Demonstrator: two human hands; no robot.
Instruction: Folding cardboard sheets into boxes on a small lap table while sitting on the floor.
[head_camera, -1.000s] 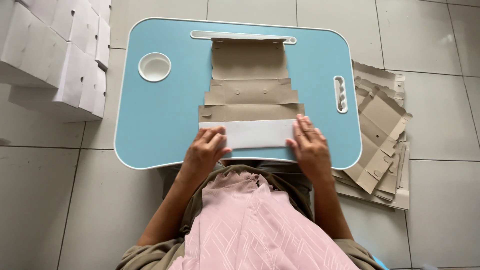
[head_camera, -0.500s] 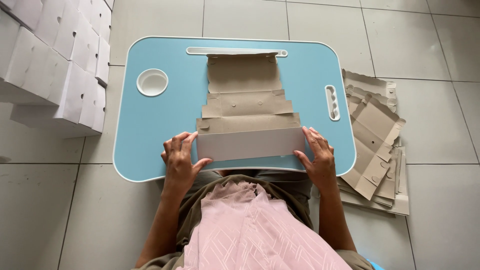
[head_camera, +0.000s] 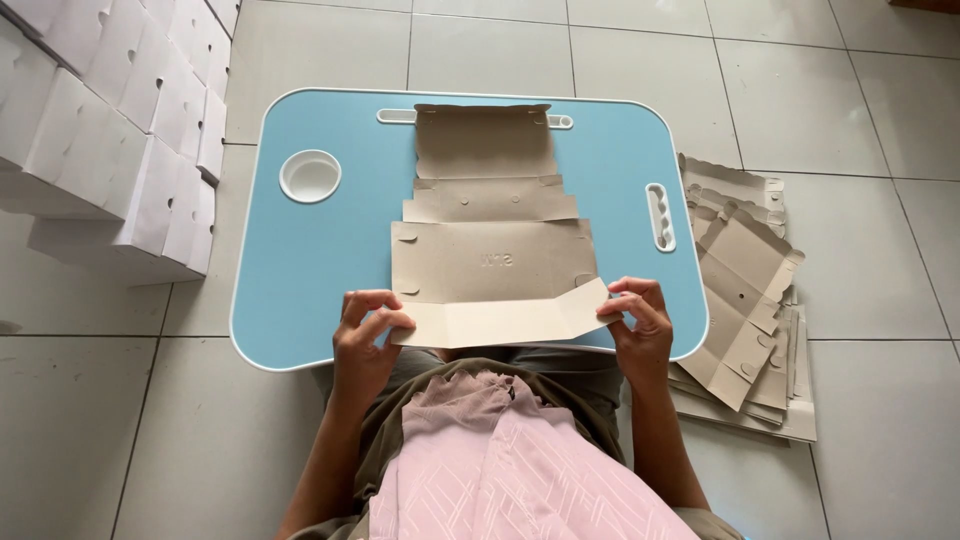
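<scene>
So the flat brown die-cut cardboard box blank (head_camera: 492, 235) is lying lengthwise down the middle of the light blue lap-table worktop with the white rim (head_camera: 300, 290), its far end reaching the long white slot at the back edge. Both hands are pinching the near flap, which is bending up off the worktop: the left hand (head_camera: 365, 345) is gripping the left corner between thumb and fingers, and the right hand (head_camera: 640, 325) is gripping the right corner the same way, so both grips are closed on the blank.

My guess is it's light and fairly stiff, but bending easily along the scored creases, so holding the flap by its outer corners looks like the sensible spot. Edges probably crumple if squeezed hard.

Looks-wise it's plain greyish-brown board with stepped panels, small tabs and cut-outs.

A pile of the same flat brown blanks (head_camera: 745, 300) is sitting on the tiled floor to the right, and stacked white folded boxes (head_camera: 110, 130) are to the left.
</scene>
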